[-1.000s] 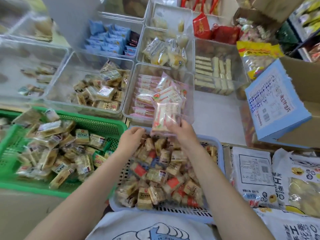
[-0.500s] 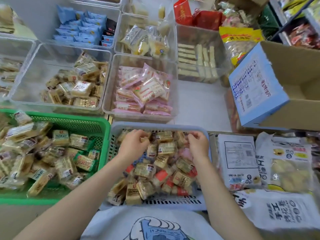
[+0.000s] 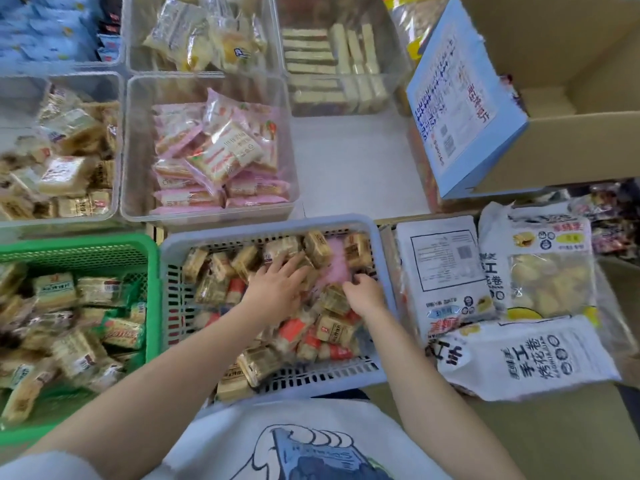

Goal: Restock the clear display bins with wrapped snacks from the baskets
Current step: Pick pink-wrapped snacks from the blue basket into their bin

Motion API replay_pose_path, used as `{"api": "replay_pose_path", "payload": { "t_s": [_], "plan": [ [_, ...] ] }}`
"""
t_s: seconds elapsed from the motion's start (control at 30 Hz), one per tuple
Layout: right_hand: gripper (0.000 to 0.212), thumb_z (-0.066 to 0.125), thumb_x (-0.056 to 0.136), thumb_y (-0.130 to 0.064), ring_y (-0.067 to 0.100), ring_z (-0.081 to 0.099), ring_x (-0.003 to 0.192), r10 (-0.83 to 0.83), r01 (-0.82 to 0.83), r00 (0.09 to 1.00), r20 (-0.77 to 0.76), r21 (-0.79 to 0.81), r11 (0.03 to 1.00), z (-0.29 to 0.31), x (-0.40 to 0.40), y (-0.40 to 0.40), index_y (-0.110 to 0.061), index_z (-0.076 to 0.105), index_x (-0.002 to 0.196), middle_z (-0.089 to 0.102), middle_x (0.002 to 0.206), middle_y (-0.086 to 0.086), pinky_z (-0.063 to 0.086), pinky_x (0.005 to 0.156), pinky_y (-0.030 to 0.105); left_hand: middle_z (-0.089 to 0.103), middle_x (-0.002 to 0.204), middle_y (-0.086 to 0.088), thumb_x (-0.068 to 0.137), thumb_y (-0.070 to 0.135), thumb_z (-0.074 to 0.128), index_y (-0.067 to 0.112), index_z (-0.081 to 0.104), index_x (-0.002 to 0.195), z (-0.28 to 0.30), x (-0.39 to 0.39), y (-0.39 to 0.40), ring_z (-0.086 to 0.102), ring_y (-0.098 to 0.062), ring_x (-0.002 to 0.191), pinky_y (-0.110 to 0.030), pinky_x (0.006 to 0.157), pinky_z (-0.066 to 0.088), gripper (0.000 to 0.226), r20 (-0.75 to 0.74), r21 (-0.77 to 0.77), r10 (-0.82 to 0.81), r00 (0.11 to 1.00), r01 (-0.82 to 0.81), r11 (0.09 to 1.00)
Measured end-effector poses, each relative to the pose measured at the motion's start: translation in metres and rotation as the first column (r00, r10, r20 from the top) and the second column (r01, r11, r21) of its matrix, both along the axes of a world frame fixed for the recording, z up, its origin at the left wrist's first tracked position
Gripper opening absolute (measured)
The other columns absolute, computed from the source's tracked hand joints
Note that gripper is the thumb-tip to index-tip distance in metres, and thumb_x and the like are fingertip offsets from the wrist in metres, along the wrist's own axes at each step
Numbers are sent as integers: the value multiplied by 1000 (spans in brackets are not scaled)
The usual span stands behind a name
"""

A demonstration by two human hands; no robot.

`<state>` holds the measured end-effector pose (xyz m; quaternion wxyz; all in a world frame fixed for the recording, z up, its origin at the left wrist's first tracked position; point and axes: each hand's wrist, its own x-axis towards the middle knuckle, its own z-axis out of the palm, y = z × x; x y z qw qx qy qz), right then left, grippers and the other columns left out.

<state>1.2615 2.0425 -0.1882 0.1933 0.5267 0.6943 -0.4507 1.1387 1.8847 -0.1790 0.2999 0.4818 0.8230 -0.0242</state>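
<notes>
Both hands down in the blue basket (image 3: 382, 258), among the wrapped snacks (image 3: 332, 329). Left hand (image 3: 277, 289) flat on the pile, fingers straight and spread. Right hand (image 3: 363, 292) with fingers curled into the snacks; cannot tell if gripping one. Just beyond the basket, clear bin (image 3: 138, 147) of pink packets (image 3: 221, 150). Green basket (image 3: 149, 271) on the left, also full.

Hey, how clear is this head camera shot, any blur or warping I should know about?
Head view: motion blur smears the hands, left hand and right hand, and the snacks in the blue-grey basket; wide-angle distortion bows the clear bins near the edges; lighting is soft and even, with no hard shadows.
</notes>
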Motion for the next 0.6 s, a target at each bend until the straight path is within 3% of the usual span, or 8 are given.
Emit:
{"api": "replay_pose_path", "payload": {
  "t_s": [0.07, 0.13, 0.2, 0.23, 0.33, 0.43, 0.5, 0.6],
  "plan": [
    [52, 45, 104, -30, 33, 56, 122, -10, 10, 1000, 23, -20, 1000, -2, -7, 0, -3, 42, 149, 53, 143, 16, 43, 87, 31, -4, 168, 6, 101, 36, 49, 33, 10, 158, -1, 0, -6, -6, -27, 154, -55, 122, 16, 69, 13, -1, -5, 1000, 5, 1000],
    [50, 45, 104, -32, 29, 63, 100, -67, 67, 998, 12, -29, 997, -4, -12, 0, -1, 47, 143, 63, 122, 14, 49, 79, 34, -6, 167, 7, 100, 35, 51, 35, 7, 158, -3, -1, -9, -8, -26, 154, -55, 121, 12, 73, 20, 2, -1, 1000, 1, 1000],
    [48, 50, 102, -34, 20, 59, 75, -162, 162, 987, 11, -56, 985, -6, -14, 2, 1, 55, 133, 62, 94, 7, 44, 63, 31, -5, 168, 8, 100, 34, 52, 36, 8, 157, -4, -1, -11, -8, -25, 154, -55, 121, 12, 72, 24, 15, 16, 1000, -17, 1000],
    [46, 54, 100, -34, 19, 56, 72, -204, 204, 979, 12, -78, 976, -7, -14, 3, 2, 58, 127, 61, 89, 5, 42, 63, 31, -4, 168, 8, 99, 33, 52, 37, 10, 157, -4, 0, -11, -7, -25, 154, -55, 121, 12, 72, 28, 21, 25, 999, -25, 999],
    [39, 68, 92, -32, 22, 61, 85, -315, 303, 948, -38, -185, 935, -6, -13, 1, -2, 63, 117, 63, 91, 3, 50, 78, 33, -1, 168, 8, 99, 34, 52, 37, 14, 157, 0, 1, -12, -5, -24, 154, -57, 120, 14, 70, 58, 27, 44, 997, -46, 999],
    [41, 74, 84, -38, 26, 67, 95, -292, 259, 949, -119, -234, 937, 1, -10, -5, -8, 68, 112, 70, 101, 4, 55, 92, 43, 9, 167, 4, 97, 36, 53, 32, 21, 156, 9, 6, -13, 3, -23, 154, -54, 120, 19, 68, 74, 94, 97, 993, -104, 990],
    [24, 70, 87, -35, 19, 65, 84, -268, 226, 943, -195, -216, 950, 10, -8, -10, -12, 67, 92, 68, 89, 0, 55, 82, 36, 16, 166, 0, 96, 37, 54, 28, 25, 156, 16, 9, -13, 11, -23, 153, -50, 119, 22, 68, 85, 163, 145, 986, -157, 974],
    [30, 63, 90, -19, 16, 42, 61, -294, 256, 921, -258, -168, 952, 24, -2, -13, -15, 45, 66, 43, 65, 3, 31, 57, 29, 26, 161, 1, 93, 39, 59, 25, 30, 154, 25, 13, -12, 22, -21, 149, -46, 120, 27, 69, 130, 272, 166, 978, -196, 942]
  ]
}}
